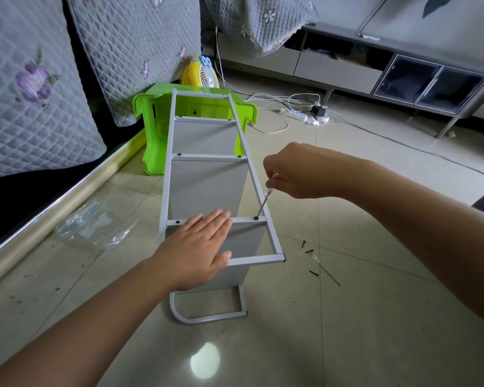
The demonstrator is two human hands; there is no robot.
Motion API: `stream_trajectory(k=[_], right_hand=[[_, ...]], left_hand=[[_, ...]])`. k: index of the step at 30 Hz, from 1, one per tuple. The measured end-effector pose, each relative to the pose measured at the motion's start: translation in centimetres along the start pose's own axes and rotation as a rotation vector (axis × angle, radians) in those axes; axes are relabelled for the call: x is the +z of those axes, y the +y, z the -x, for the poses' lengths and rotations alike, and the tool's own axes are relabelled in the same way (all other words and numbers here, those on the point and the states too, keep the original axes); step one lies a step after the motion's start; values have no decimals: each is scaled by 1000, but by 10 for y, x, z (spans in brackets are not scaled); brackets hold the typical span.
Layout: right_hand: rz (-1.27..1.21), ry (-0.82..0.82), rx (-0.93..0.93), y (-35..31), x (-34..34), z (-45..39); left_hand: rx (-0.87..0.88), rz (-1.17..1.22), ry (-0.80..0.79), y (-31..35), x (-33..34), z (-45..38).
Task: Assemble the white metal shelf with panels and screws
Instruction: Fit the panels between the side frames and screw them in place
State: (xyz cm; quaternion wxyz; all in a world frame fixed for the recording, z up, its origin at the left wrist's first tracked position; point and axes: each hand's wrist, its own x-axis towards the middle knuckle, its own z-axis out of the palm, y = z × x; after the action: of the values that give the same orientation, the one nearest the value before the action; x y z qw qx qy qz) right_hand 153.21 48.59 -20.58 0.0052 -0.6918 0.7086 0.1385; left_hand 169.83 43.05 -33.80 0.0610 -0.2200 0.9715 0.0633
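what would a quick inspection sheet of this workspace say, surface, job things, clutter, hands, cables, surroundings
surface: pale tiled floor, specks of dirt at left.
job's things: white shelf frame lying on its side, far end by the green plastic stool; screw under the screwdriver tip.
clutter: loose black screws, a second thin tool, clear plastic bag.
grippers: left hand flat on a crossbar; right hand grips the screwdriver.
cables: white cords and power strip.
surroundings: quilted covers, yellow fan, low grey cabinet.
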Motion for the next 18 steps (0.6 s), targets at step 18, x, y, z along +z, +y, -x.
stream_trajectory(k=[18], right_hand=[[422,-101,-144,-10,3,9]], left_hand=[[7,-11,-2,0,2,2]])
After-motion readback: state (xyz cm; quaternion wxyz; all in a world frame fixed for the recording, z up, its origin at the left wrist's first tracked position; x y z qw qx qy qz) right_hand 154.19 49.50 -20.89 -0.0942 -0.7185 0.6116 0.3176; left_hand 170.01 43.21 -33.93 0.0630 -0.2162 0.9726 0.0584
